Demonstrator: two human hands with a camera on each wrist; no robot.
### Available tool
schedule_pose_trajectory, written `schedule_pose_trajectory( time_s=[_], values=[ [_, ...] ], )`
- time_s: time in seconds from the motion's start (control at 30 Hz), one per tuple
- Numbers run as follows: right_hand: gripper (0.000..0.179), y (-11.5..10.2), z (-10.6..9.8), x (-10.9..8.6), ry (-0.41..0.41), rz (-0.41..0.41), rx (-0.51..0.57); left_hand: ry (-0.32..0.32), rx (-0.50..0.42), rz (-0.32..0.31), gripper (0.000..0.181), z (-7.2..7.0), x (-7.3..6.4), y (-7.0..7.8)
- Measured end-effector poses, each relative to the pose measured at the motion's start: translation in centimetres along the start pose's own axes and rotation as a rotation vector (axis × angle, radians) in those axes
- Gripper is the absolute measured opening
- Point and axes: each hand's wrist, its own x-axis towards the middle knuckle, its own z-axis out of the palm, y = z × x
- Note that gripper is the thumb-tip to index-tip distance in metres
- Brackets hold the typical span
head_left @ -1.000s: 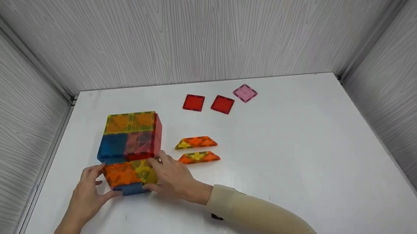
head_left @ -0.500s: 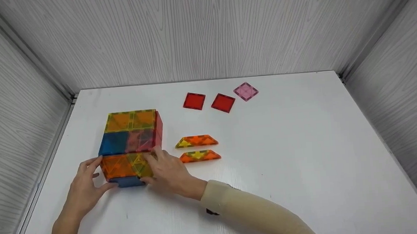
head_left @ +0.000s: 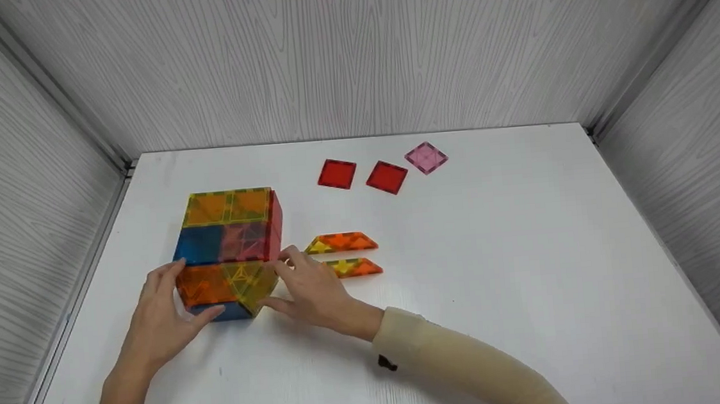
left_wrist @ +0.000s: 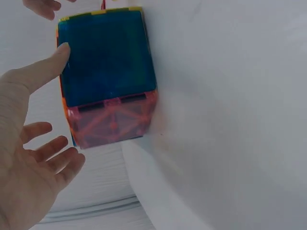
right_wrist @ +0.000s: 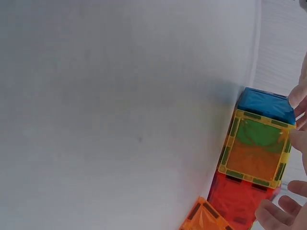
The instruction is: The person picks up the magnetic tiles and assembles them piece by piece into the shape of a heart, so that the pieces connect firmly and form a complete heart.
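Note:
A front block of magnetic tiles (head_left: pixel 203 286) stands against a larger tile block (head_left: pixel 203 245); its top is orange and yellow. In the left wrist view its blue front tile (left_wrist: pixel 108 57) and pink side tile (left_wrist: pixel 112 122) show. My left hand (head_left: pixel 160 320) is at its left end, thumb on the upper front edge, other fingers apart from it in the left wrist view. At the right end is my right hand (head_left: pixel 318 289), its fingertips by the yellow side tile (right_wrist: pixel 256 148). Whether every fingertip touches is unclear.
Two flat orange and yellow tile strips (head_left: pixel 344 242) lie right of the blocks, the nearer partly behind my right hand. Farther back lie two red square tiles (head_left: pixel 336 174) and a pink one (head_left: pixel 426 157). Grey wood-patterned panels (head_left: pixel 348 55) border the white table (head_left: pixel 500 268).
The front block has moved back until it meets the larger block. My right hand has then drawn off a little to the right, and my left thumb has shifted right along the front edge.

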Motion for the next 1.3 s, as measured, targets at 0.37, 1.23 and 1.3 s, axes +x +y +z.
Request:
schedule_pose_trajectory(
  time_s=[0.37,1.23,1.3],
  values=[
    [0.052,8.7,-5.8,-2.6,0.259,-0.042,0.119,0.095,-0.052,0.182,0.06,3.5,2.7,7.0],
    [0.066,25.1,-8.1,0.4,-0.043,0.404,-0.061,-0.146,-0.05,0.244,0.035,12.2,6.4,10.9],
    [0.066,25.2,-8.2,1.0,-0.069,0.425,-0.097,-0.151,-0.062,0.238,0.031,12.3,6.4,10.9]
  ],
)
